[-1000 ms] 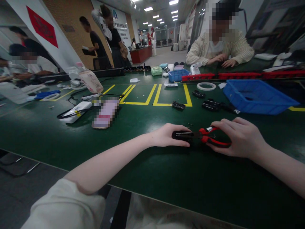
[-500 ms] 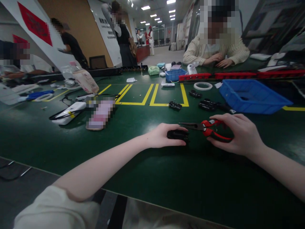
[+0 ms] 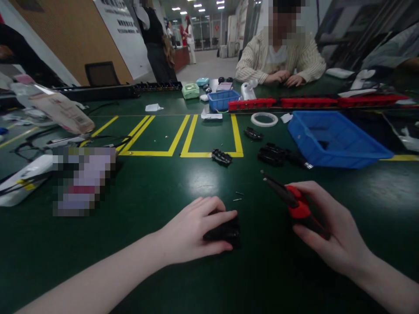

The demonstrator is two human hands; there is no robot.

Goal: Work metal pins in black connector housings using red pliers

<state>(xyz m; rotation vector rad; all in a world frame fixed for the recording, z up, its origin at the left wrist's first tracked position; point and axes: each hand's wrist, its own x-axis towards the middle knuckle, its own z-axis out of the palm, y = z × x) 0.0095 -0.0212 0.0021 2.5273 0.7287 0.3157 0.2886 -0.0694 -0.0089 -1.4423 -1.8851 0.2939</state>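
Observation:
My left hand lies on the green table with its fingers wrapped round a small black plastic part, pressing it down. My right hand grips red-handled needle-nose pliers. Their closed jaws point up and to the left, lifted clear of the black part. Two small metal pins rest on the table just beyond my left hand.
More black parts lie near yellow floor-tape lines. A big blue bin stands at the right, a small blue bin and red strips farther back. A seated person in a striped shirt works opposite. A white device lies left.
My right hand drew the pliers away from the black part and raised them, jaws now pointing up-left. My head moved closer and lower over the table; my left hand stays on the part.

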